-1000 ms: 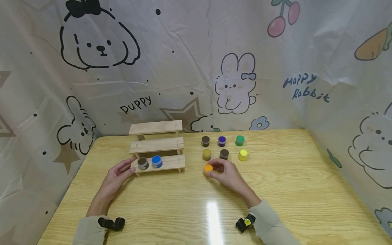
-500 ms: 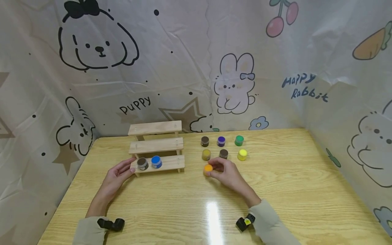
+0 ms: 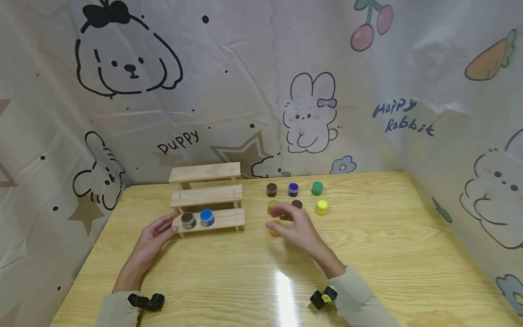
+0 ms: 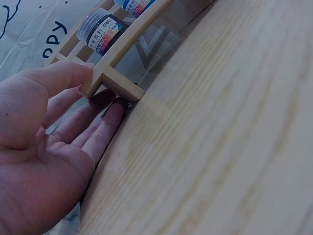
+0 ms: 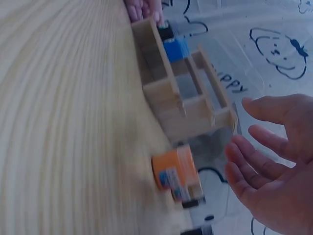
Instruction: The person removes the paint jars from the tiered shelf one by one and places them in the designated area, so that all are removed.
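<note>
A three-step wooden stand (image 3: 224,220) is on the table, its lowest step carrying a dark brown paint jar (image 3: 188,220) and a blue paint jar (image 3: 207,217). My left hand (image 3: 152,240) holds the left end of that step, the thumb at the board's end and the fingers around the leg, as the left wrist view shows. My right hand (image 3: 300,230) hovers over an orange paint jar (image 5: 172,169), fingers loosely bent and holding nothing. In the right wrist view the hand is apart from the jar, which stands on the table. The head view shows the jar mostly hidden by the hand.
Behind the right hand stand more jars: brown (image 3: 271,190), purple (image 3: 293,190), green (image 3: 317,189), yellow (image 3: 321,207), another dark one (image 3: 297,204) and a partly covered ochre one (image 3: 271,206). A printed curtain (image 3: 245,81) borders the table at the back and sides.
My right hand has let go of the orange jar and risen slightly above it, its fingers spreading. The left hand keeps its place on the stand. The head view shifts slightly.
</note>
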